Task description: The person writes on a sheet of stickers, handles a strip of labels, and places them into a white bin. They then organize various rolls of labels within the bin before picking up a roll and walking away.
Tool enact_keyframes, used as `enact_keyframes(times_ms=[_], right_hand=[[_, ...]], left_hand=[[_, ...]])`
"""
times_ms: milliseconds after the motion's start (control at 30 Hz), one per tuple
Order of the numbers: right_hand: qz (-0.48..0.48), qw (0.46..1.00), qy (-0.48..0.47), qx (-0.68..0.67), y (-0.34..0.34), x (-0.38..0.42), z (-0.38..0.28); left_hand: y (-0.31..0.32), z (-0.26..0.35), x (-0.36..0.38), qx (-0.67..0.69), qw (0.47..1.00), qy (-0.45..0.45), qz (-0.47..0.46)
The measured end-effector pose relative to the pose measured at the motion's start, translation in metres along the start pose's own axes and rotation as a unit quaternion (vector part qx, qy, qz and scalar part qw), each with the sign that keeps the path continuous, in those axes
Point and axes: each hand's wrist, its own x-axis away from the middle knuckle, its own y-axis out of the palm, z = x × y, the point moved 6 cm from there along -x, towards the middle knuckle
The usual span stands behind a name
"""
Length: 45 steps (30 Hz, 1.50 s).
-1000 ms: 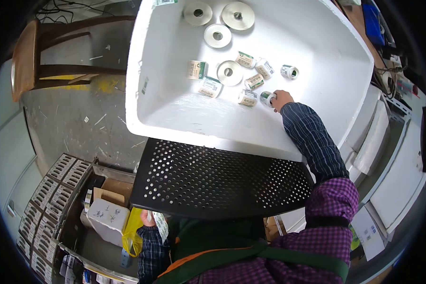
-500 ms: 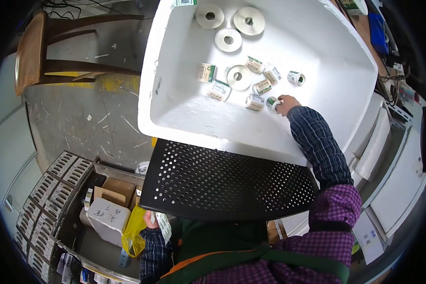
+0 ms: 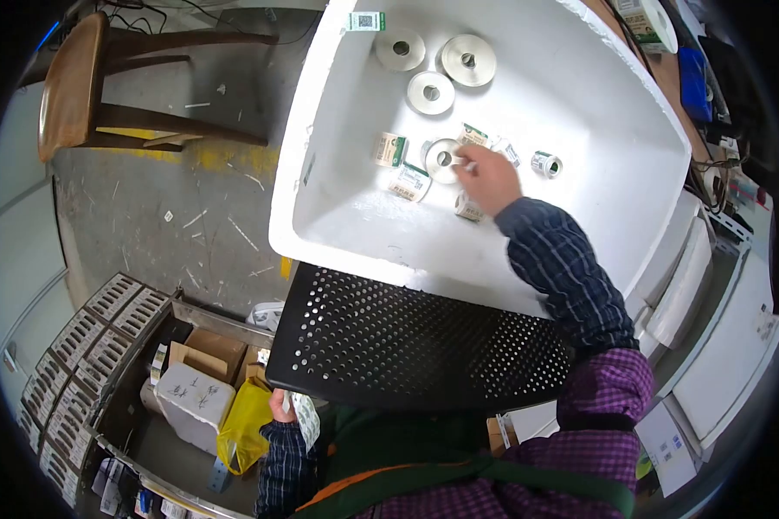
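In the white foam box (image 3: 381,238), my right hand (image 3: 493,180) reaches down with its fingertips closed on the right edge of a roll of labels (image 3: 440,162). Close around it are printed label rolls: one green and white (image 3: 408,183), one beige and green (image 3: 390,150), another (image 3: 473,135) above the fingers, and one partly covered (image 3: 468,207) below the hand. Down by the seat's front edge, my left hand (image 3: 281,406) is closed on a strip of printed labels (image 3: 305,421); most of its fingers are hidden.
Larger pale rolls (image 3: 468,60) lie deeper in the box, and a small roll (image 3: 546,164) sits to the right. The box rests on a black perforated seat (image 3: 407,346). A wooden chair (image 3: 74,82) stands left, above a cart holding a yellow bag (image 3: 247,424).
My right hand has moved left and up, from a small roll at the lower right to the pale roll in the middle. The whole view has shifted slightly. My left hand still holds the strip.
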Motion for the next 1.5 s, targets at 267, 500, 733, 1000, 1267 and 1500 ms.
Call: enact_keyframes(times_ms=[267, 500, 733, 1000, 1267, 1500], right_hand=[[-0.012, 0.981, -0.168, 0.099, 0.077, -0.031, -0.063], [-0.065, 0.979, -0.191, 0.022, 0.087, -0.016, -0.065], [-0.134, 0.979, -0.153, -0.032, 0.077, 0.011, -0.044], [0.052, 0.994, -0.031, -0.085, 0.026, -0.002, -0.007], [0.002, 0.954, -0.088, 0.288, 0.032, -0.044, 0.056], [-0.041, 0.983, 0.031, 0.178, 0.026, -0.062, 0.063]], left_hand=[[0.033, 0.015, 0.014, 0.065, 0.997, -0.03, 0.028], [0.046, 0.021, 0.02, 0.091, 0.993, -0.055, 0.05], [0.026, 0.019, 0.009, 0.006, 0.999, 0.03, -0.036], [0.015, 0.012, 0.005, 0.124, 0.99, -0.071, 0.017], [0.015, 0.005, 0.004, 0.109, 0.99, -0.083, 0.037], [0.002, -0.003, 0.0, 0.076, 0.995, -0.058, 0.003]])
